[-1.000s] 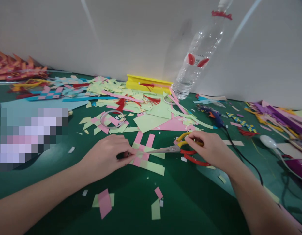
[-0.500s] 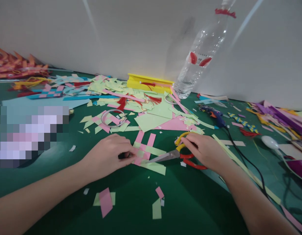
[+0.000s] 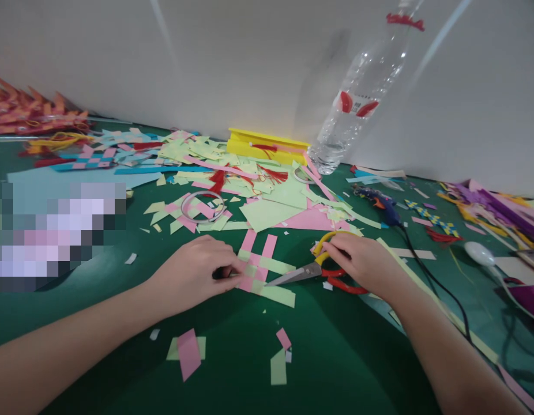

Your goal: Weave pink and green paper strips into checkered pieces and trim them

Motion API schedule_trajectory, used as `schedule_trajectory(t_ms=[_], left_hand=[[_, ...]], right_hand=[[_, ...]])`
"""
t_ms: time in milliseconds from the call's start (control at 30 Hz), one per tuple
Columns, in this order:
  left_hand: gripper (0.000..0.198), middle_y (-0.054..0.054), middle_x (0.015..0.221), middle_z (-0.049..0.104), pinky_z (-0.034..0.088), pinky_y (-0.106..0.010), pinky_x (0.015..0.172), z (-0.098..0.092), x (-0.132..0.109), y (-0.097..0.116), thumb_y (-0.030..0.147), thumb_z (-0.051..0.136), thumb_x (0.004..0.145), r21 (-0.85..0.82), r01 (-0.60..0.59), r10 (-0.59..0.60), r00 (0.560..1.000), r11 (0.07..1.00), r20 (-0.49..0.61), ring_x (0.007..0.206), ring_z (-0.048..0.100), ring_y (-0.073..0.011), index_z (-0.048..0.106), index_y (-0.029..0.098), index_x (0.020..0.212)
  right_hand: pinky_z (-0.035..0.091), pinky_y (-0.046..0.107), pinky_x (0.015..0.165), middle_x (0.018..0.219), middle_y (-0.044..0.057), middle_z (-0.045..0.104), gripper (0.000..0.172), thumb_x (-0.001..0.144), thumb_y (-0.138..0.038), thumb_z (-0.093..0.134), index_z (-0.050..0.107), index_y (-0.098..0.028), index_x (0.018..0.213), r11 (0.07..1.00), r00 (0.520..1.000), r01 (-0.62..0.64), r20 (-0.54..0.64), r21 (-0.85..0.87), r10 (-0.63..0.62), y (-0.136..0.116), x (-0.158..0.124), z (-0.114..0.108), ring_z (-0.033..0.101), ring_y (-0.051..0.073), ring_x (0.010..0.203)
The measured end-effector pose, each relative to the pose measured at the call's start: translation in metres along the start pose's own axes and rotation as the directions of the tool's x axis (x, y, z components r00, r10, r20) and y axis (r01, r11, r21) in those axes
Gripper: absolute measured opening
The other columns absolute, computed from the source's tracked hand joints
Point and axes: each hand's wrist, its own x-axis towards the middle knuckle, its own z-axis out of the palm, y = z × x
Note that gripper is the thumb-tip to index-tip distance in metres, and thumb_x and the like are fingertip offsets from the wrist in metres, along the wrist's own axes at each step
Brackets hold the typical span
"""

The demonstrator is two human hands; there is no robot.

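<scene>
A small weave of pink and pale green paper strips lies on the green mat. My left hand pinches its left edge with closed fingers. My right hand is curled over the yellow and red handles of a pair of scissors lying on the mat. The grey blades point left and touch the weave's right side.
Paper scraps cover the mat behind, with a tape ring, a yellow box and a clear plastic bottle by the wall. A glue gun with a black cable lies to the right. Loose scraps lie near me.
The scissors swung so the blade tips dropped toward me against the weave, and my right hand slid slightly left along the handles. My left hand stays on the weave.
</scene>
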Motion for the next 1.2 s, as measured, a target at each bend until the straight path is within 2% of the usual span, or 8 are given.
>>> schedule_trajectory(t_ms=[133, 267, 400, 633, 833, 1200], left_hand=[[0.013, 0.002, 0.07, 0.064, 0.042, -0.028, 0.071, 0.001, 0.0, -0.001, 0.029, 0.059, 0.085, -0.007, -0.005, 0.005, 1.0, 1.0, -0.006, 0.066, 0.056, -0.0134, 0.071, 0.024, 0.087], [0.013, 0.003, 0.068, 0.063, 0.041, -0.028, 0.07, 0.001, 0.0, -0.001, 0.03, 0.059, 0.085, -0.013, -0.008, 0.008, 1.0, 1.0, -0.003, 0.064, 0.056, -0.0132, 0.071, 0.024, 0.086], [0.014, 0.002, 0.068, 0.063, 0.042, -0.028, 0.07, 0.001, 0.0, -0.001, 0.029, 0.058, 0.085, 0.001, -0.014, 0.014, 1.0, 1.0, -0.01, 0.065, 0.056, -0.0134, 0.071, 0.023, 0.084], [0.016, 0.002, 0.072, 0.066, 0.043, -0.029, 0.075, 0.001, 0.0, -0.001, 0.03, 0.055, 0.085, -0.034, -0.002, 0.002, 1.0, 0.999, 0.0, 0.069, 0.058, -0.0138, 0.07, 0.023, 0.083], [0.015, 0.001, 0.074, 0.067, 0.044, -0.03, 0.075, 0.0, 0.0, -0.001, 0.03, 0.056, 0.085, -0.04, 0.008, -0.007, 1.0, 0.999, 0.01, 0.069, 0.059, -0.0143, 0.07, 0.024, 0.084], [0.011, 0.002, 0.077, 0.068, 0.043, -0.03, 0.075, -0.001, 0.0, 0.0, 0.028, 0.06, 0.084, -0.046, 0.026, -0.025, 0.999, 0.999, 0.025, 0.073, 0.06, -0.0147, 0.07, 0.026, 0.087]], right_hand=[[0.039, 0.028, 0.053, 0.071, 0.003, 0.063, 0.037, 0.096, -0.036, 0.03, 0.052, -0.02, 0.07, 0.999, 1.0, -0.028, 0.001, -0.042, 0.028, 0.001, 0.0, -0.004, 0.056, 0.016, 0.061], [0.042, 0.027, 0.06, 0.083, 0.004, 0.066, 0.036, 0.096, -0.032, 0.029, 0.055, -0.02, 0.075, 0.999, 1.0, -0.003, -0.01, 0.047, 0.004, -0.007, -0.001, -0.005, 0.06, 0.016, 0.07], [0.044, 0.028, 0.061, 0.084, 0.004, 0.067, 0.034, 0.096, -0.031, 0.031, 0.058, -0.019, 0.078, 0.999, 1.0, 0.004, 0.001, 0.036, -0.005, -0.014, -0.001, -0.001, 0.061, 0.017, 0.073], [0.046, 0.03, 0.062, 0.08, 0.005, 0.066, 0.037, 0.096, -0.032, 0.03, 0.06, -0.019, 0.079, 0.998, 0.998, 0.065, 0.006, 0.0, -0.065, -0.01, 0.002, 0.005, 0.061, 0.018, 0.072], [0.048, 0.031, 0.068, 0.087, 0.005, 0.066, 0.037, 0.097, -0.03, 0.028, 0.061, -0.02, 0.084, 0.995, 0.995, 0.09, 0.038, 0.043, -0.092, -0.006, 0.002, 0.002, 0.062, 0.018, 0.078], [0.041, 0.026, 0.057, 0.071, 0.003, 0.058, 0.036, 0.097, -0.031, 0.028, 0.052, -0.02, 0.073, 0.981, 0.982, 0.189, 0.008, -0.048, -0.189, 0.011, 0.003, 0.001, 0.057, 0.016, 0.068]])
